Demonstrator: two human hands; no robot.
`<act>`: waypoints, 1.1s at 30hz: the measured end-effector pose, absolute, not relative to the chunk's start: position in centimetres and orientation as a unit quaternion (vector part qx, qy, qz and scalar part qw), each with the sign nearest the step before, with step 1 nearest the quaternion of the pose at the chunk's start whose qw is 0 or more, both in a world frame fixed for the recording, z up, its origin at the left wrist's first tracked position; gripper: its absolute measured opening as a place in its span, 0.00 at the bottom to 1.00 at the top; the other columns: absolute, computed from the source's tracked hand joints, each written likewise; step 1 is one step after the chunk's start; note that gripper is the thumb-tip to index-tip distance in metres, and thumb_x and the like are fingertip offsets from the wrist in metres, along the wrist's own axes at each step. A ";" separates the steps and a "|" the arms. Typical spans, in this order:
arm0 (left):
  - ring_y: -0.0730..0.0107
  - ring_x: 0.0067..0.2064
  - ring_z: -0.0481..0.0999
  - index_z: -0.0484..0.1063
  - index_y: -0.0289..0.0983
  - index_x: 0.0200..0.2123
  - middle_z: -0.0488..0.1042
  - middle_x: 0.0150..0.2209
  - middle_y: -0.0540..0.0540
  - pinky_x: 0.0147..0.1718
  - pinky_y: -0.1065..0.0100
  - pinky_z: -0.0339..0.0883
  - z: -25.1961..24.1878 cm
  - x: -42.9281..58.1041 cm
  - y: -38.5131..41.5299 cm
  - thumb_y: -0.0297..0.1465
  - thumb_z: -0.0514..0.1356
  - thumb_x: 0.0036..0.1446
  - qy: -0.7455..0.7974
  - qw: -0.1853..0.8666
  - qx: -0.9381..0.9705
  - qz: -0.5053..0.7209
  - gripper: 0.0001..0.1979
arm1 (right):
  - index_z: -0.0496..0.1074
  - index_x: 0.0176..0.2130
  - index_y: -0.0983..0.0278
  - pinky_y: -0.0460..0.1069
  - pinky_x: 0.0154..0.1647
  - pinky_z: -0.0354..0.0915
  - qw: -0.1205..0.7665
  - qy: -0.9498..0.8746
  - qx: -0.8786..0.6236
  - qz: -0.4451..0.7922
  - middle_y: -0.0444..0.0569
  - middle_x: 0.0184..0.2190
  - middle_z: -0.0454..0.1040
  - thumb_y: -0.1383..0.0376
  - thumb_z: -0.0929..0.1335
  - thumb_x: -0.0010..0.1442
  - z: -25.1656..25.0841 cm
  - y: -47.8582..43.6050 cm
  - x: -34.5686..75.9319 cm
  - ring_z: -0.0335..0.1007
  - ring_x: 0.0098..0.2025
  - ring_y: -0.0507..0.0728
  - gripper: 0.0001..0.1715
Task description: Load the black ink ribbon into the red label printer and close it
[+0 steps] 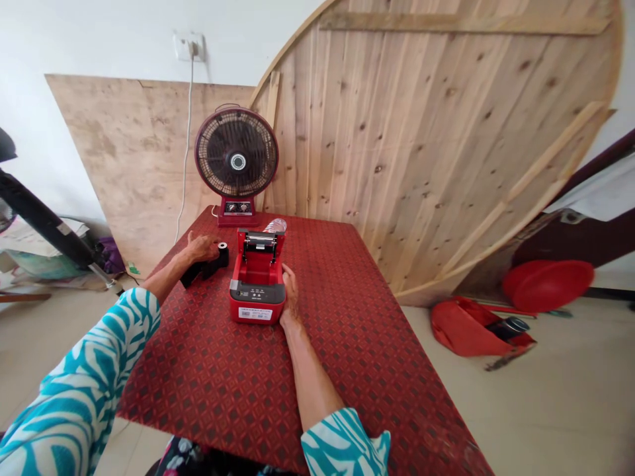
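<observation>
Head view: open red label printer (256,293) on the bench (357,317); right hand (290,297), fingers loosely curved, along its side; black roll (223,258) upright to its left, by left hand (202,247), fingers bent; can't tell if either grips.

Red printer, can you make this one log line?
left hand: at black thing; right hand: against printer; lid: up; fan: behind printer

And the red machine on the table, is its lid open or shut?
Open: the lid stands raised at the far end of the red machine, exposing its inside.
</observation>
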State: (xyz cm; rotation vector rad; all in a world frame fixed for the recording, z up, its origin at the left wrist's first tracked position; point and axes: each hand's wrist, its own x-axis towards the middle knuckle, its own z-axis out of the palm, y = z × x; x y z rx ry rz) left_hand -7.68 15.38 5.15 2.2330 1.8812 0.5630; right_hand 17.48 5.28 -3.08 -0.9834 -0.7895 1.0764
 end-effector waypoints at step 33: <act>0.58 0.41 0.79 0.76 0.39 0.43 0.80 0.39 0.44 0.37 0.67 0.68 10.1 3.5 8.8 0.37 0.66 0.51 0.502 0.092 0.859 0.049 0.16 | 0.74 0.50 0.58 0.52 0.53 0.65 0.705 -0.341 -0.394 0.481 0.46 0.48 0.77 0.49 0.66 0.56 -4.1 6.5 16.8 0.69 0.52 0.57 0.26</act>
